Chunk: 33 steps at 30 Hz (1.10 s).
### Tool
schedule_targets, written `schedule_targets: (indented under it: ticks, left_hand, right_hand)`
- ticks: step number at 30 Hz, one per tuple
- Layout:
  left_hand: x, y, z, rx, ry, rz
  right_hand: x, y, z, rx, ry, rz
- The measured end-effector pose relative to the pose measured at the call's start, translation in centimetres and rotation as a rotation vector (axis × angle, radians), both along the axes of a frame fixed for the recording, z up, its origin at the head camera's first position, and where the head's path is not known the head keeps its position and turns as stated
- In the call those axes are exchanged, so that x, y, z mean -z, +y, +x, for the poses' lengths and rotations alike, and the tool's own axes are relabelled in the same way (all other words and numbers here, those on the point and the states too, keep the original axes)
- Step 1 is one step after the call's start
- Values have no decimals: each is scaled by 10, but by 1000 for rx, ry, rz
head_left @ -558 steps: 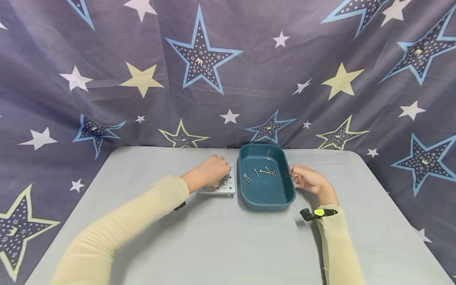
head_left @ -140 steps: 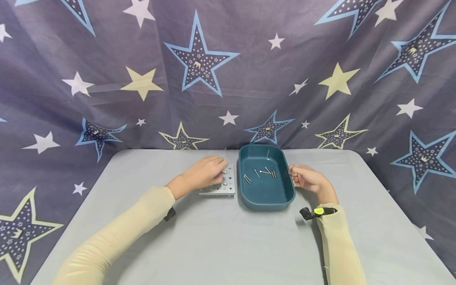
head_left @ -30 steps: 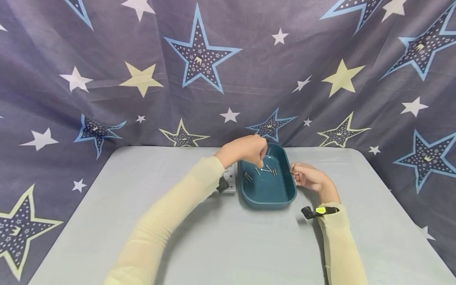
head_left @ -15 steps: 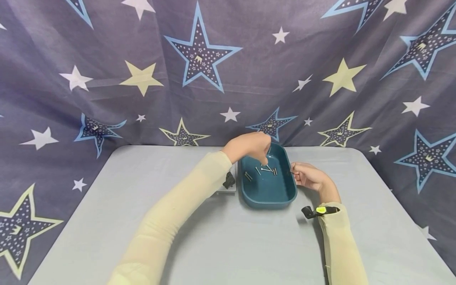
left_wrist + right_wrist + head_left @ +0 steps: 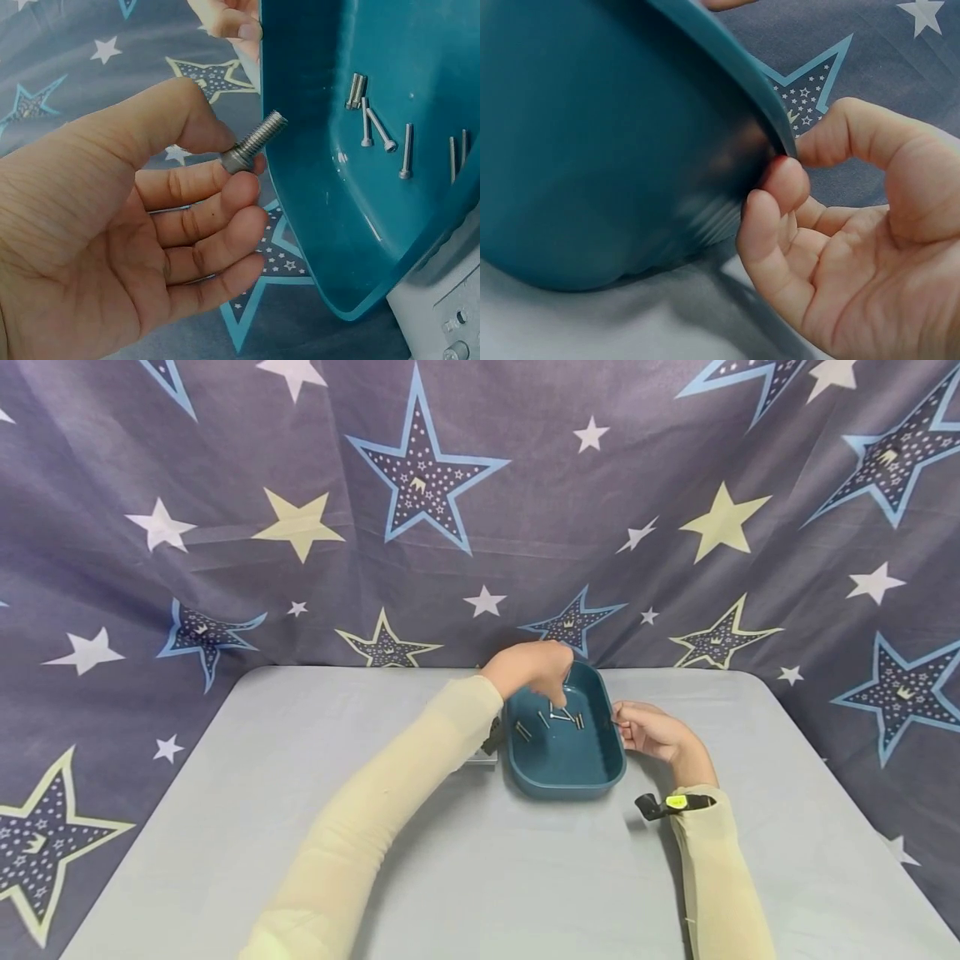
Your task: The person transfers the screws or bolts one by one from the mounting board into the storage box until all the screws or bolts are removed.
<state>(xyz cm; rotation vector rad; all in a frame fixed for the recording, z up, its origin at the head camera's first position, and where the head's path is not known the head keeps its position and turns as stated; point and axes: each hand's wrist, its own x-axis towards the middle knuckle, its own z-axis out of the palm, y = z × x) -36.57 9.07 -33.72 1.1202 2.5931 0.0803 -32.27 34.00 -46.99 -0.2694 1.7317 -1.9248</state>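
My left hand (image 5: 534, 670) is over the far part of a teal plastic bin (image 5: 566, 770). In the left wrist view, its thumb and fingertips pinch a socket-head bolt (image 5: 256, 144) by the head, with the threaded end pointing up and away from the palm. Several more bolts (image 5: 406, 154) lie loose on the bin's floor. My right hand (image 5: 651, 732) pinches the bin's right rim (image 5: 780, 124) between thumb and fingers. The left forearm hides most of a drilled metal plate (image 5: 482, 760) just left of the bin.
The bin and plate sit toward the back of a grey table (image 5: 510, 877). A star-patterned curtain (image 5: 300, 593) hangs directly behind it. In the left wrist view, a bolt head (image 5: 456, 350) shows on the plate (image 5: 450, 319).
My left hand was at the metal plate in the older frames, then moved right to over the bin. During the last second it shifts slightly further right. My right hand stays on the rim.
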Motion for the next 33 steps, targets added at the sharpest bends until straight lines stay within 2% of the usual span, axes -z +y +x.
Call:
schedule_targets:
  ticks: [6,10,17,25,33]
  left_hand:
    - [1,3,-7,-99,-112,-27]
    - [1,4,-11,-147,-152,-57]
    - [5,7,-16,-170,-192,-114]
    - [11,7,-18,-202,-257,-106]
    - [19,6,-22,-235,-301,-114]
  right_hand:
    - [-2,1,1,3,-8,-1]
    - [-2,0,0,-2,-4,4]
    - [-2,0,-1,-15,3,-2]
    - [-3,1,1,-30,9,-13]
    - [-2,-1,2,-2,4,1]
